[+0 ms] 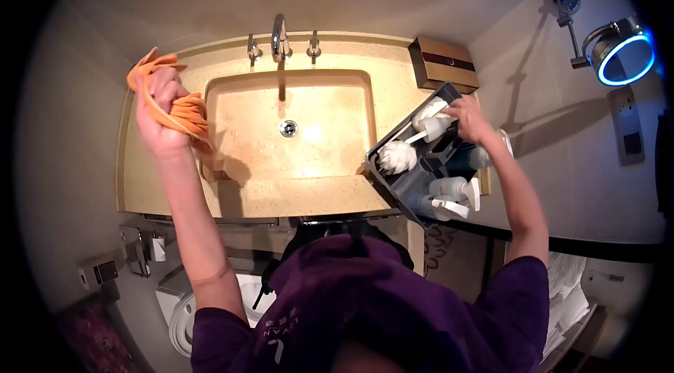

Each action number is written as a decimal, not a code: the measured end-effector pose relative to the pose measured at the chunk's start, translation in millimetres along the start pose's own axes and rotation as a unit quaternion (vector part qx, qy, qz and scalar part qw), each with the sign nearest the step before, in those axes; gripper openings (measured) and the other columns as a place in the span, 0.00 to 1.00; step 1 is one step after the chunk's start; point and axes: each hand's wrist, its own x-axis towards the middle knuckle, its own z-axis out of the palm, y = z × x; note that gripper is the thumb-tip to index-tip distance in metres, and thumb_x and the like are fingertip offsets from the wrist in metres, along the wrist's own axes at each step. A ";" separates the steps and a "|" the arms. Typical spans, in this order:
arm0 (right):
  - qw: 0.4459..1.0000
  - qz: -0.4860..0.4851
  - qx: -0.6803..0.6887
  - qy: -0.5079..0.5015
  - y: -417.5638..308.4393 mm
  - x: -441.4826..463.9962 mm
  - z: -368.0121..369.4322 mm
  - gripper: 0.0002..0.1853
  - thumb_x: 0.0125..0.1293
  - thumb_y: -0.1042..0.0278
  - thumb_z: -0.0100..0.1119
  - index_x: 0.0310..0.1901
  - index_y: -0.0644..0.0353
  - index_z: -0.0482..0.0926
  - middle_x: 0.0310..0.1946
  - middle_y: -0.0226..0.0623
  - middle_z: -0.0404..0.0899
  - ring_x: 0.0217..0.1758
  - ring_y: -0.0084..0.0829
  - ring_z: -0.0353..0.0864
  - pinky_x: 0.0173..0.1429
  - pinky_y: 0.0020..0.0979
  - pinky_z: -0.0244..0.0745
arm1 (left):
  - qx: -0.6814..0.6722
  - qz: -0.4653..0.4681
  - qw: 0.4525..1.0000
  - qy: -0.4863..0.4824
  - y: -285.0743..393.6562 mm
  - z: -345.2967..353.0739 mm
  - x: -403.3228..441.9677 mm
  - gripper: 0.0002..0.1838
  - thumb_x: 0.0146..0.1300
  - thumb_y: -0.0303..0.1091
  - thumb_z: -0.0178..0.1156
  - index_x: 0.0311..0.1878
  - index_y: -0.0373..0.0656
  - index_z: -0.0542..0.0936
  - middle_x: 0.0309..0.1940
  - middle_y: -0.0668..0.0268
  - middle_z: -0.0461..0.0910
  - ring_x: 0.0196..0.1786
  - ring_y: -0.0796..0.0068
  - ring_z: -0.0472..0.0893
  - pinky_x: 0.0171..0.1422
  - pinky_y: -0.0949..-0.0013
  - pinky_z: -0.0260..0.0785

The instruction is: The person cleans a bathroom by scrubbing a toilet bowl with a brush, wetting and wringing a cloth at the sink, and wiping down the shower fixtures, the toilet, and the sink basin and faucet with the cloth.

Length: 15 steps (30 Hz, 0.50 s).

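**Orange cloth (189, 119) bunching in the left hand (161, 108)**

From my distant seat, I am seeing the left fingers gripping the cloth, its folds spilling out on both sides, over the counter's (161, 187) left edge. I am judging it light, soft and unbreakable; a full fist around the gathered middle is looking surer than a pinch at the loose ends.

The right hand (469, 120) is resting its fingers at the far end of the grey caddy (401, 187), beside a white piece (435, 126); whether they are gripping it, I cannot tell. That piece is looking stiff and smooth, so I am favouring its sides.

The caddy is sitting askew at the counter's near right corner, carrying a fluffy brush head (397, 157) and spray bottles (455, 189). Farther out, a brown box (444, 64) is occupying the far right corner.
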 end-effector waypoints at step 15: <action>0.986 -0.029 0.121 -0.113 -15.1 -33.9 27.7 0.26 0.44 0.81 0.56 0.47 0.52 0.88 0.30 0.49 0.84 0.43 0.48 0.82 0.67 0.39 0.66 | 0.147 0.000 0.981 0.128 -1.1 -85.1 16.4 0.16 0.79 0.44 0.54 0.42 0.39 0.72 0.25 0.72 0.63 0.26 0.78 0.60 0.26 0.74 0.55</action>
